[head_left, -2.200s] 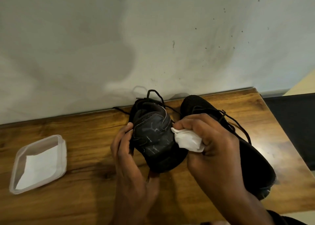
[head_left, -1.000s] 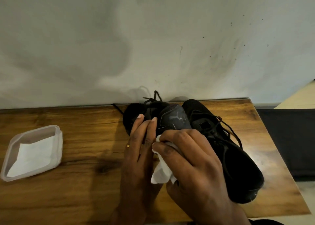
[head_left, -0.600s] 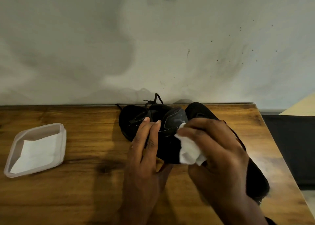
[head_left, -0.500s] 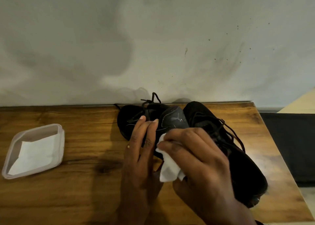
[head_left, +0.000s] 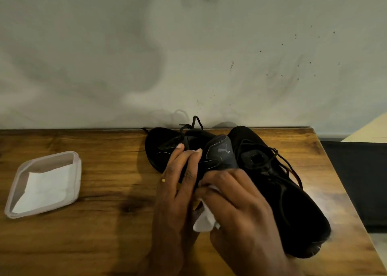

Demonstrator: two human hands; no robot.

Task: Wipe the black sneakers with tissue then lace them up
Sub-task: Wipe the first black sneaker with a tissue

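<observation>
Two black sneakers sit at the back of the wooden table (head_left: 104,234), by the wall. The left sneaker (head_left: 165,148) is tilted on its side, its grey heel patch facing me. My left hand (head_left: 178,183) lies on it with straight fingers, steadying it. My right hand (head_left: 236,206) grips a crumpled white tissue (head_left: 204,219) and presses it against that sneaker's near end. The right sneaker (head_left: 289,196) rests flat on the table, its black laces loose.
A shallow clear plastic container (head_left: 77,171) holding white tissue sheets sits on the table's left side. The grey wall rises directly behind the sneakers. The table's right edge (head_left: 343,187) borders a dark surface below.
My right hand has slid the tissue back and forth along the left sneaker and is now at its near end. My left hand went from gripping that sneaker to lying on it.
</observation>
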